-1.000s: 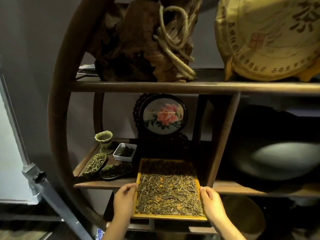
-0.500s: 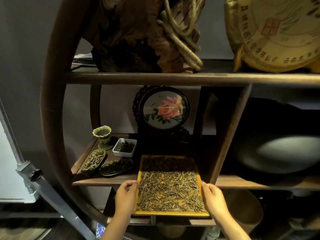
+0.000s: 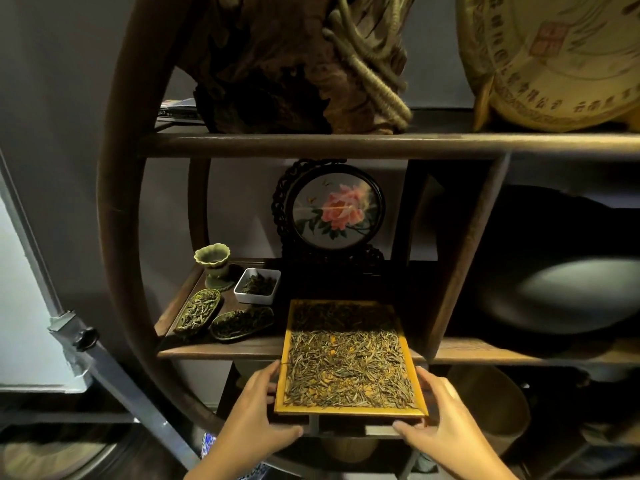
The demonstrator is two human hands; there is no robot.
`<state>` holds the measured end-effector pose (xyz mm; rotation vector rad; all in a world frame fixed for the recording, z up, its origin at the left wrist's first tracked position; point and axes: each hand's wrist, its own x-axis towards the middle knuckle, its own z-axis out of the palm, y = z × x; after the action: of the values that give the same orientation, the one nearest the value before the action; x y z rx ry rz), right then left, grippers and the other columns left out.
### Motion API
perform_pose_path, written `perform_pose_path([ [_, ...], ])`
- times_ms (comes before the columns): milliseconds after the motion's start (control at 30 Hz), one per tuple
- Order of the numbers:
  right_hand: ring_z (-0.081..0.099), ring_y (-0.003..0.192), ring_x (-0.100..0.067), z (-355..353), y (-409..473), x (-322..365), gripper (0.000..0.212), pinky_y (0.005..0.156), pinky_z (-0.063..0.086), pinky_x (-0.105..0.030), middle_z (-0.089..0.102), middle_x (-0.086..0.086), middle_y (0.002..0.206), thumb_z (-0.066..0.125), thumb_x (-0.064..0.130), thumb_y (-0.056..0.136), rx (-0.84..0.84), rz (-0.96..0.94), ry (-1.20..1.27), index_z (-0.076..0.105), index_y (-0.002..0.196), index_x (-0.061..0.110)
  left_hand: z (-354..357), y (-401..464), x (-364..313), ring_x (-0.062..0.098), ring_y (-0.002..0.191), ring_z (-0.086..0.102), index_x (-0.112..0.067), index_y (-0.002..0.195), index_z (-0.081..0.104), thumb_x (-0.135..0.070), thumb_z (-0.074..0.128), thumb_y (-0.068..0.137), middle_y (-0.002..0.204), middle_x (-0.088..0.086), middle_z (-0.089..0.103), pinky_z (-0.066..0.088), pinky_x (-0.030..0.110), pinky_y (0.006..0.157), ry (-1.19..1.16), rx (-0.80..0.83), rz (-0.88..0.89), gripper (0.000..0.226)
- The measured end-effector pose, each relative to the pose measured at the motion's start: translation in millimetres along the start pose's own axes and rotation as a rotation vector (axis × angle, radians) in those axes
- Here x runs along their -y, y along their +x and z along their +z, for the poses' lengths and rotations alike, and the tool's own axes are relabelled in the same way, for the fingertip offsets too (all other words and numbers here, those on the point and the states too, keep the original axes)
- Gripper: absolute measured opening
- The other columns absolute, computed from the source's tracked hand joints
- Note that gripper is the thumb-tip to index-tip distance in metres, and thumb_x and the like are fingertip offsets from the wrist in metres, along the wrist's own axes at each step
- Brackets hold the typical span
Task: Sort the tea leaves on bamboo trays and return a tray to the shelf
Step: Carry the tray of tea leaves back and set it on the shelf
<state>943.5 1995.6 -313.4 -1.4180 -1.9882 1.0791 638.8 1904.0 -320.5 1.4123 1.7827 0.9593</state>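
Note:
A yellow-rimmed bamboo tray [image 3: 349, 411] covered with dry tea leaves [image 3: 346, 368] lies half on the middle shelf board [image 3: 221, 351]. Its far half sits in shadow on the board and its near half juts out past the front edge. My left hand [image 3: 256, 410] grips the near left corner, fingers on the side rim and thumb under the front. At the near right corner my right hand [image 3: 446, 420] holds the tray the same way.
A round peony screen [image 3: 337, 211] stands just behind the tray. Left of it are a green cup [image 3: 212, 259], a white dish of leaves [image 3: 258, 285] and two leaf-shaped dishes [image 3: 199, 311]. A slanted wooden divider [image 3: 464, 265] runs close along the tray's right side.
The tray has slid a little farther onto the shelf. Both hands have shifted from its side rims back to its near corners.

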Motion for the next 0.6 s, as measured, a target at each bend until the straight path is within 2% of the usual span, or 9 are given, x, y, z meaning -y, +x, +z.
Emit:
perform_pose_path([
  [67,0.053,0.112,-0.003,4.1,-3.6,-0.9,0.096,0.087,0.049,-0.014,0.043,0.016,0.122,0.084,0.038,0.059,-0.010,-0.039,-0.028,0.029,0.137,0.035,4.7,-0.7,-2.3,0.003,0.107,0.056,-0.048,0.128,0.030,-0.042,0.084,0.050,0.121,-0.016,0.050,0.048,0.018,0.091,0.013,-0.064,0.010,0.095],
  [133,0.052,0.114,-0.005,6.3,-2.5,-3.5,0.091,0.097,0.048,-0.023,0.044,0.012,0.122,0.083,0.028,0.065,-0.059,-0.052,-0.070,0.033,0.141,0.026,7.8,-0.7,-5.1,0.004,0.103,0.058,-0.051,0.115,0.034,-0.039,0.083,0.056,0.115,-0.013,0.054,0.048,0.016,0.086,0.041,-0.109,0.004,0.078],
  [167,0.052,0.113,-0.005,6.9,-1.1,-4.4,0.087,0.097,0.048,-0.024,0.045,0.012,0.121,0.082,0.026,0.067,-0.084,-0.060,-0.089,0.035,0.141,0.024,9.0,-0.2,-6.0,0.004,0.102,0.058,-0.050,0.112,0.035,-0.038,0.082,0.058,0.113,-0.013,0.055,0.049,0.016,0.084,0.055,-0.121,-0.001,0.073],
  [333,0.054,0.103,0.000,9.9,7.2,0.9,0.071,0.078,0.047,-0.008,0.046,0.014,0.115,0.079,0.032,0.070,-0.134,-0.082,-0.090,0.040,0.129,0.031,12.6,6.7,-7.7,-0.009,0.088,0.058,-0.040,0.108,0.040,-0.033,0.082,0.061,0.102,-0.013,0.059,0.047,0.015,0.073,0.092,-0.190,-0.029,0.064],
  [467,0.055,0.098,0.000,14.2,17.9,5.0,0.065,0.072,0.048,-0.007,0.047,0.011,0.114,0.079,0.032,0.070,-0.179,-0.082,-0.093,0.042,0.123,0.031,11.3,19.2,-8.7,-0.003,0.086,0.059,-0.033,0.111,0.042,-0.033,0.082,0.065,0.106,-0.017,0.055,0.045,0.012,0.069,0.111,-0.217,-0.054,0.061],
  [600,0.053,0.093,0.005,20.7,30.2,10.0,0.064,0.065,0.043,0.001,0.046,0.011,0.114,0.078,0.027,0.073,-0.225,-0.071,-0.086,0.043,0.126,0.029,9.3,32.5,-9.8,0.001,0.085,0.061,-0.037,0.100,0.045,-0.036,0.079,0.065,0.100,-0.015,0.058,0.046,0.013,0.066,0.140,-0.233,-0.072,0.048],
])
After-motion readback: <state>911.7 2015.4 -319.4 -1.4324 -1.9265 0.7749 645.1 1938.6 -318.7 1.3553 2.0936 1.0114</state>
